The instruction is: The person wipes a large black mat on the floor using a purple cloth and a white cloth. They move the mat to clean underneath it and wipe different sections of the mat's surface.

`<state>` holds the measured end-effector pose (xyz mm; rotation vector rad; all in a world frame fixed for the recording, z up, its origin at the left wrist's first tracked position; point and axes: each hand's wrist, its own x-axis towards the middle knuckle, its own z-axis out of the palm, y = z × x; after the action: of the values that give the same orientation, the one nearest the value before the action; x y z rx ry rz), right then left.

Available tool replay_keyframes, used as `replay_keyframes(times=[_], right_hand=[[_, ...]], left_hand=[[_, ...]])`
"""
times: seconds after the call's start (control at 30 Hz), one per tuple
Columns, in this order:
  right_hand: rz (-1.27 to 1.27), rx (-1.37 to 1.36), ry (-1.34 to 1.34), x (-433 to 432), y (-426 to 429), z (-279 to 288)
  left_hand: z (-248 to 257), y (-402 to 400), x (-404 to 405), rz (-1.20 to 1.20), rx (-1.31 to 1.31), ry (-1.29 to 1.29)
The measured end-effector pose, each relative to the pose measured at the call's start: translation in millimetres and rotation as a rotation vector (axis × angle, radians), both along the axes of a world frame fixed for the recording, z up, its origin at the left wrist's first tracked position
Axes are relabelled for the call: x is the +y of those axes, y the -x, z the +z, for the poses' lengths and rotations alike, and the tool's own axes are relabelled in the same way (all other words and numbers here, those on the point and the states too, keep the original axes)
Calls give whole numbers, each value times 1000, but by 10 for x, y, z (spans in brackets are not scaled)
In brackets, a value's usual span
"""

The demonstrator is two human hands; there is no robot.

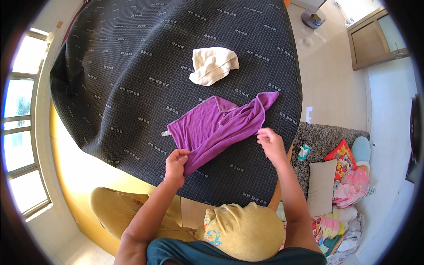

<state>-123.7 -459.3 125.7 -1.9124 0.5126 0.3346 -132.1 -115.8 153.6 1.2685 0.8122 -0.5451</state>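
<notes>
A purple towel, rumpled and partly folded over itself, lies on a black mat printed with a grid and rows of writing. My left hand pinches its near left corner between thumb and fingers. At the towel's right edge is my right hand, slightly blurred, with curled fingers; whether they grip the edge is unclear. A small white tag sticks out from the towel's left side. Farther back on the mat rests a folded cream cloth, apart from the towel and both hands.
The mat rises in large folds toward the left. My bent knee in yellow trousers is close to its near edge. To the right, a grey shaggy rug holds a tissue pack, a beige cushion and piled bedding. Windows line the left.
</notes>
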Motion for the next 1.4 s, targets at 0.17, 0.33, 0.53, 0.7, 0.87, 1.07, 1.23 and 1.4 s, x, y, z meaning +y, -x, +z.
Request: replay_keyframes(times=[0.17, 0.33, 0.53, 0.7, 0.87, 1.07, 1.23, 1.4], right_hand=[[-288, 54, 48, 380, -163, -150], [-220, -334, 203, 537, -119, -348], [-370, -171, -170, 525, -283, -202], [-419, -454, -225, 244, -751, 364], [-261, -824, 249, -281, -1387, 1467], [-195, -841, 156, -511, -1257, 2539], [-96, -498, 406, -466, -487, 2299], [-29, -89, 150, -404, 441, 1322]], left_hand=[[116, -114, -16, 13, -45, 66], [339, -294, -84, 77, -65, 176], [648, -594, -245, 95, -179, 343], [915, -1056, -324, 56, -418, 330], [1401, -1576, -453, -31, -904, 204], [1787, -1582, -255, 43, -1204, 225], [1418, -829, -132, -78, -1037, -5], [689, 132, 159, -68, -409, -73]])
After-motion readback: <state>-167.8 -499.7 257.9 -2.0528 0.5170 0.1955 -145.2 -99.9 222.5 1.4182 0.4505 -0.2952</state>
